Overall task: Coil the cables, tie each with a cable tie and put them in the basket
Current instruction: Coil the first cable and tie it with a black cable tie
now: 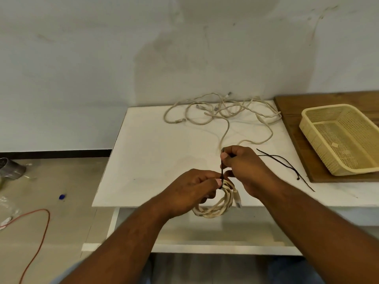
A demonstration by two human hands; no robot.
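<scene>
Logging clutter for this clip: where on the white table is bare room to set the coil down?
Bare: the left half of the table, between its left edge, the loose cables and the left hand. Crowded: the back, under those cables; the right, with spare cable ties.

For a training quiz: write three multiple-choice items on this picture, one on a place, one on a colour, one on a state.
1. Where is the basket?
A. floor
B. wooden board
C. lap

2. What colour is the tie that the right hand pinches?
A. black
B. red
C. white

3. How are the cables at the back of the table?
A. tied
B. loose
C. in the basket

Key:
1 B, it sits on the board at right.
2 A, the strip above the coil is black.
3 B, they lie tangled and untied.
</scene>
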